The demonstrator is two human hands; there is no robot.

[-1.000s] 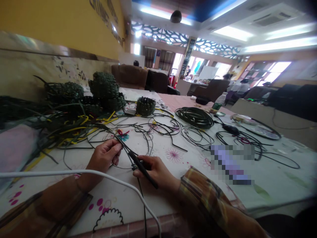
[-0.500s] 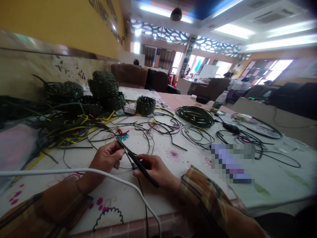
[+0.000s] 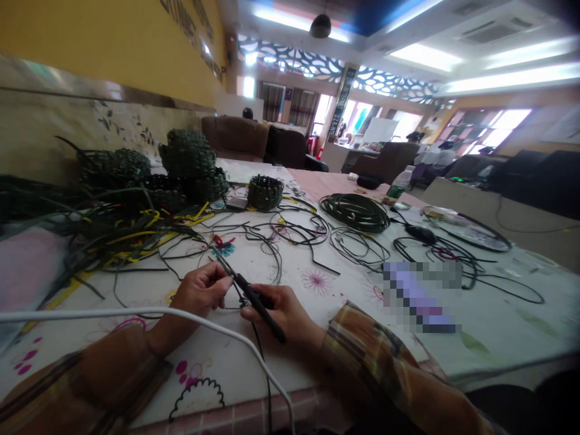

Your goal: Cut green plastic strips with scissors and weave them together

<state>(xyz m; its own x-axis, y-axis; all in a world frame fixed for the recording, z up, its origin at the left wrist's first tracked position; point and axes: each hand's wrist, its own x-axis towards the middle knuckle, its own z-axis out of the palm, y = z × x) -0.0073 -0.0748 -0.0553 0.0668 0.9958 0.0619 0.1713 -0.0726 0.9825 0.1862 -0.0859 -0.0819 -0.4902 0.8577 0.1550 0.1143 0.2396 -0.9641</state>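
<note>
My right hand (image 3: 283,311) is closed around the black handle of a long slim tool (image 3: 263,311). Its thin metal shaft slants up and left, past the fingertips of my left hand (image 3: 206,287). Those left fingers are pinched together close to the shaft; what lies between them is hidden. A small dark knotted piece of cord (image 3: 245,297) shows between the hands. Below my right hand, a thin black cord (image 3: 260,353) runs down over the table edge. Both hands are just above a white flowered tablecloth (image 3: 299,338).
A white cable (image 3: 217,324) arcs across in front of my left forearm. Beyond are dark woven baskets (image 3: 188,154), a small basket (image 3: 265,193), tangled green and yellow strips (image 3: 136,232) and a dark green coil (image 3: 353,212). A bottle (image 3: 399,183) stands farther right.
The tool has turned slightly, and its shaft looks paler and clearer beside my left fingers. My left fingertips sit a little lower. The whole view has shifted slightly.
</note>
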